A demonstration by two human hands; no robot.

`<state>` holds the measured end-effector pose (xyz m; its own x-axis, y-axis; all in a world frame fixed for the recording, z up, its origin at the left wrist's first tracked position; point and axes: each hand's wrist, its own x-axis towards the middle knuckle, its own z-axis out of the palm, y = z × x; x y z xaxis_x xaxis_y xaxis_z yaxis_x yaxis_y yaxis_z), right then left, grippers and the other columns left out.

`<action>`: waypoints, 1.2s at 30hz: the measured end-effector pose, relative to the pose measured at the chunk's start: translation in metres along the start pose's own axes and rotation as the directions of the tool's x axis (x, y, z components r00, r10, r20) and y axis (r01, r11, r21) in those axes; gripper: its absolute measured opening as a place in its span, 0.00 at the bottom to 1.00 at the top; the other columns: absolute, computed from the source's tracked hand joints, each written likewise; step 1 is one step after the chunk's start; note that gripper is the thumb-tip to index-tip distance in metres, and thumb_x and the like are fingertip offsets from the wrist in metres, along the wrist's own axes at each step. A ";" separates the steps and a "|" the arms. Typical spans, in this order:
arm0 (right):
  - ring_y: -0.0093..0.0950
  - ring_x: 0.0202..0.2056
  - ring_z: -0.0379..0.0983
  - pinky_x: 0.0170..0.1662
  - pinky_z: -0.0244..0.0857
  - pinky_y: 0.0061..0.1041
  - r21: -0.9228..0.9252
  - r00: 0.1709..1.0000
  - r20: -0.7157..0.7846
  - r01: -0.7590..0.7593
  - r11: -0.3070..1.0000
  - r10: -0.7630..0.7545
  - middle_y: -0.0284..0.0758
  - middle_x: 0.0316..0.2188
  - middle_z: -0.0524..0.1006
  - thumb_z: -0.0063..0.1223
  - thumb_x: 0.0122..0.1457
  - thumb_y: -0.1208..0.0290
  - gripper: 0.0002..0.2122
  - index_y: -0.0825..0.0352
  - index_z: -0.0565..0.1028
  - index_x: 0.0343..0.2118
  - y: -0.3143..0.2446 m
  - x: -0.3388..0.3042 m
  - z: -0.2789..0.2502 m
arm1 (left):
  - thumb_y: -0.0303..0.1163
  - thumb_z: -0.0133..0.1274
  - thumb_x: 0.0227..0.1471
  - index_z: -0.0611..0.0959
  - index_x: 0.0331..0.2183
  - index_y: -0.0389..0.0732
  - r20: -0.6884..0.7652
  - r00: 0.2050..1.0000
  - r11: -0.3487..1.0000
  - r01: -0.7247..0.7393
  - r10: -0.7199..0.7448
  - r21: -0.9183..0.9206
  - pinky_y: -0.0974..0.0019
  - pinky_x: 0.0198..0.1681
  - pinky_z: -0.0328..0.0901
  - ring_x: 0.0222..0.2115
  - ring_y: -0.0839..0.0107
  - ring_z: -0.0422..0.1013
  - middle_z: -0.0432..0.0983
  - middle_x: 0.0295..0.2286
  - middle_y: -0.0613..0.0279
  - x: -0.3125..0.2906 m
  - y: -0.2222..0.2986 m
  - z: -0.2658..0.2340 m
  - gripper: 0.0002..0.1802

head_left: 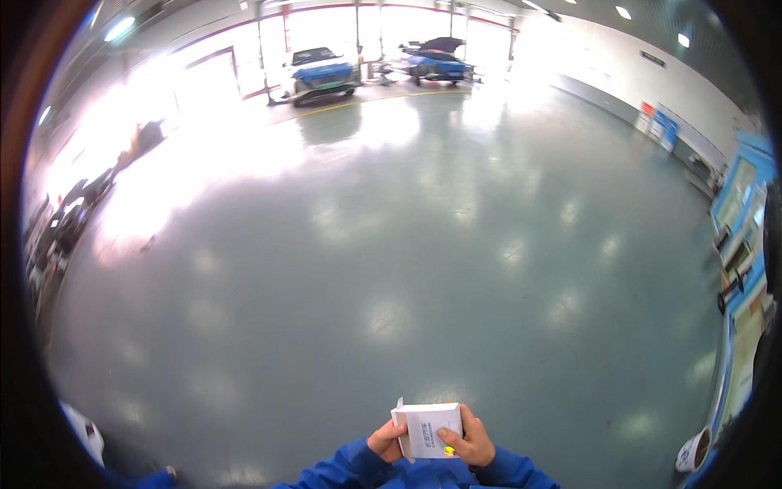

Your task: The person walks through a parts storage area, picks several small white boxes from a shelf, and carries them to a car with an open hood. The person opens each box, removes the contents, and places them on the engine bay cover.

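Observation:
Low in the head view, close to my body, I hold a small white cardboard box [417, 440] with dark print and a yellow mark on its face. A flap stands up at the box's left end. My left hand [386, 441] grips that end, its thumb over the edge. Around the right side is my right hand [471, 441], with the thumb lying across the printed face. Both sleeves are blue. What is inside the box cannot be seen.
Grey-green glossy floor [383, 269] stretches ahead. Two blue cars [324, 75] [438, 63] stand at the far bay, the right one with its hood raised. Blue-framed units [743, 191] line the right, with a white bucket [692, 451] nearby. A blue sleeve [151, 479] shows at lower left.

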<state>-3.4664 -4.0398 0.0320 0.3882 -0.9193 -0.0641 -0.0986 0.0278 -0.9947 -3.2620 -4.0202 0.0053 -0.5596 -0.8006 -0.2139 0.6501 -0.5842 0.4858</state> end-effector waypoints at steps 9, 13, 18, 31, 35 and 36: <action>0.29 0.36 0.75 0.39 0.68 0.26 -0.023 0.986 -0.155 0.051 0.998 -0.054 0.44 0.35 0.77 0.54 0.55 0.65 0.24 0.69 0.64 0.53 -0.029 0.050 -0.054 | 0.50 0.52 0.48 0.59 0.58 0.37 -0.109 0.981 0.981 0.170 -0.160 0.089 0.50 0.57 0.56 0.54 0.53 0.62 0.62 0.54 0.49 0.082 0.033 0.001 0.42; 0.30 0.31 0.77 0.35 0.68 0.25 -0.013 0.986 -0.169 0.009 1.000 -0.012 0.45 0.27 0.78 0.54 0.55 0.64 0.25 0.68 0.63 0.54 -0.071 0.078 -0.075 | 0.52 0.54 0.46 0.61 0.57 0.38 0.013 0.998 0.989 0.063 -0.065 0.130 0.49 0.55 0.60 0.52 0.53 0.64 0.65 0.52 0.48 0.102 0.069 0.019 0.44; 0.29 0.27 0.78 0.31 0.68 0.24 -0.151 0.990 -0.066 0.117 0.982 -0.128 0.45 0.23 0.78 0.52 0.56 0.64 0.25 0.69 0.62 0.54 -0.113 0.121 -0.106 | 0.41 0.56 0.45 0.64 0.55 0.36 -0.016 0.996 0.996 -0.084 0.084 -0.023 0.50 0.52 0.63 0.48 0.54 0.67 0.68 0.49 0.47 0.118 0.093 0.038 0.38; 0.40 0.24 0.78 0.30 0.70 0.30 -0.480 0.996 0.031 0.092 0.872 -0.088 0.48 0.21 0.77 0.54 0.53 0.59 0.28 0.72 0.64 0.53 -0.169 0.255 -0.141 | 0.35 0.53 0.47 0.65 0.54 0.34 -0.003 1.000 0.977 -0.031 0.031 -0.209 0.52 0.49 0.66 0.45 0.53 0.71 0.71 0.46 0.44 0.205 0.164 0.018 0.34; 0.44 0.25 0.76 0.31 0.71 0.32 -0.641 0.997 -0.054 0.008 0.768 -0.056 0.49 0.20 0.76 0.53 0.53 0.55 0.28 0.70 0.66 0.52 -0.151 0.260 -0.143 | 0.34 0.50 0.47 0.61 0.56 0.33 0.022 1.000 0.975 0.026 -0.022 -0.220 0.49 0.54 0.61 0.51 0.51 0.66 0.65 0.52 0.45 0.232 0.159 -0.005 0.35; 0.44 0.25 0.77 0.32 0.70 0.33 -0.650 0.996 -0.075 -0.015 0.760 -0.045 0.49 0.21 0.76 0.53 0.53 0.54 0.29 0.70 0.66 0.53 -0.144 0.261 -0.144 | 0.33 0.50 0.47 0.61 0.56 0.33 0.081 0.996 0.950 0.054 -0.030 -0.308 0.49 0.54 0.61 0.51 0.50 0.66 0.65 0.51 0.45 0.239 0.156 -0.011 0.35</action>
<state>-3.4831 -4.3405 0.1698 0.3224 -0.9465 -0.0132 -0.6758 -0.2203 -0.7034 -3.2887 -4.3039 0.0200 -0.6188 -0.7692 -0.1594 0.7456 -0.6390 0.1893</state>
